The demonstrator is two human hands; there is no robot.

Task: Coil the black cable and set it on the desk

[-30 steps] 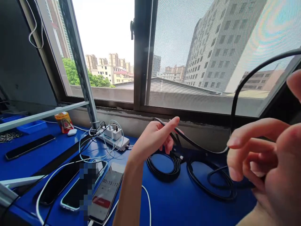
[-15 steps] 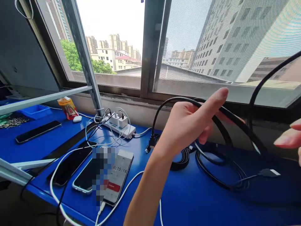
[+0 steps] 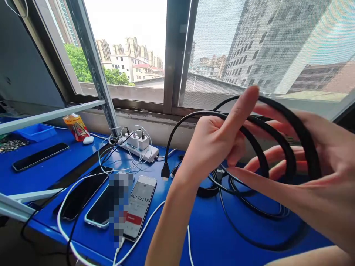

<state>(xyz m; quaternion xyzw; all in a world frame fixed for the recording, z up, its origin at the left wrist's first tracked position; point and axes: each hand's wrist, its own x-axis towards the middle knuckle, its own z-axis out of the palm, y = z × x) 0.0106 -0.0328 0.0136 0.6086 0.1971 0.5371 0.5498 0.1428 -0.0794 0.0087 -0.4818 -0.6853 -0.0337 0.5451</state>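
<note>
A thick black cable is looped in the air between both my hands, above the blue table. My left hand grips the loops, with its index finger stretched up along them. My right hand is close to the camera, its fingers spread through and around the coil from the right. One plug end of the cable hangs free to the left. More black cable coils lie on the table under my hands.
A white power strip with chargers stands by the window sill. Three phones lie at the front left, one showing a timer, with white wires around them. Another phone, a small yellow bottle and a blue tray sit further left.
My right hand has come in from the right edge and now reaches into the coil. The cable has gained another loop in my left hand. The plug end hangs lower and further left.
</note>
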